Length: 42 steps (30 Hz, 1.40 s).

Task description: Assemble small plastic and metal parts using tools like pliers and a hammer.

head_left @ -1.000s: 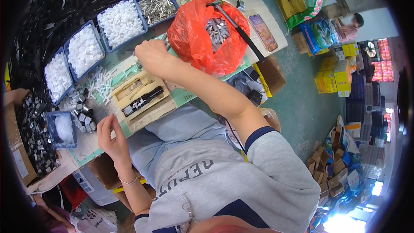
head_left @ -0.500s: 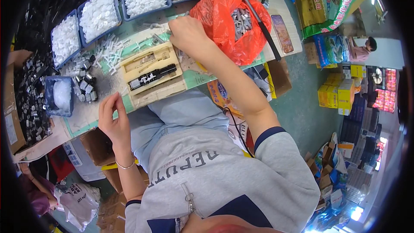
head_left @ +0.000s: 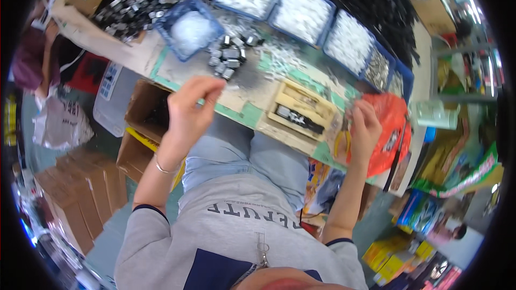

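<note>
The right hand is resting against the orange plastic bag at the table's edge, fingers curled on what may be its rim (blurred). The left hand is hovering near the wooden tray, fingers loosely together, holding nothing visible.

Head-worn fisheye, steeply downward, close

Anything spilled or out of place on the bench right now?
Yes. Small white plastic pieces and grey metal clips lie loose on the bench beside the blue bins rather than in them. Nothing looks damaged.
</note>
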### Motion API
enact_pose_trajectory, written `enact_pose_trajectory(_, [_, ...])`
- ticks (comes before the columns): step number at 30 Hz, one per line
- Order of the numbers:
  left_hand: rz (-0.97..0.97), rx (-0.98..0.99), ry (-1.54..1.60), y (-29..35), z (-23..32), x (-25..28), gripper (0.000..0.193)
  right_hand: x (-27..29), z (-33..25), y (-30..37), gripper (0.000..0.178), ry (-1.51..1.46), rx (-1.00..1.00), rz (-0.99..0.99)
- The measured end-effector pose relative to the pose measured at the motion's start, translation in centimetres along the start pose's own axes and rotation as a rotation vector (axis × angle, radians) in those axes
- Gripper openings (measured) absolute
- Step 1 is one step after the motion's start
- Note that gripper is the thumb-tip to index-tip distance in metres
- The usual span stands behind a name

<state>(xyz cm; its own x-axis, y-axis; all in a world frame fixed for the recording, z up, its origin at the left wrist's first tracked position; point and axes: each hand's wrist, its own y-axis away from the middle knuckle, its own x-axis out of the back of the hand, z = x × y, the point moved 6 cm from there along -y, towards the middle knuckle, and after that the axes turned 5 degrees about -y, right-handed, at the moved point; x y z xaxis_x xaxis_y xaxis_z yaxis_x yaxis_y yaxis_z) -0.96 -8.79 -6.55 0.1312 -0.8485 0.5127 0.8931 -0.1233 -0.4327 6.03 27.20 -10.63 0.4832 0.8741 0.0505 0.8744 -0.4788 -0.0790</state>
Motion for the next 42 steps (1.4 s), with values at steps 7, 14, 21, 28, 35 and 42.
enact_pose_trajectory(7, [0.049,-0.265,-0.386,-6.2,-3.1,5.4,0.013,-0.8,0.4,-0.2,0.028,-0.007,0.058,-0.066])
enact_pose_trajectory(14, [-0.188,-0.52,-0.664,-8.3,-4.5,2.9,0.013,-3.5,-1.3,-0.5,0.03,-0.077,0.093,-0.126])
enact_pose_trajectory(21, [-0.275,-0.527,-0.712,-8.5,-5.4,1.6,0.01,-4.5,-2.1,0.4,0.032,-0.045,0.075,-0.179])
enact_pose_trajectory(28, [-0.176,-0.256,-0.274,-8.6,-3.3,2.8,0.009,-5.1,-3.9,1.2,0.035,-0.19,0.093,-0.239])
enact_pose_trajectory(35, [-0.258,0.316,0.649,-3.9,0.3,-2.1,0.01,-9.8,-6.0,3.6,0.034,-0.377,-0.045,-0.336])
enact_pose_trajectory(42, [-0.344,0.334,0.746,-0.9,2.6,-6.2,0.011,-9.9,-4.4,4.8,0.031,-0.485,-0.149,-0.381])
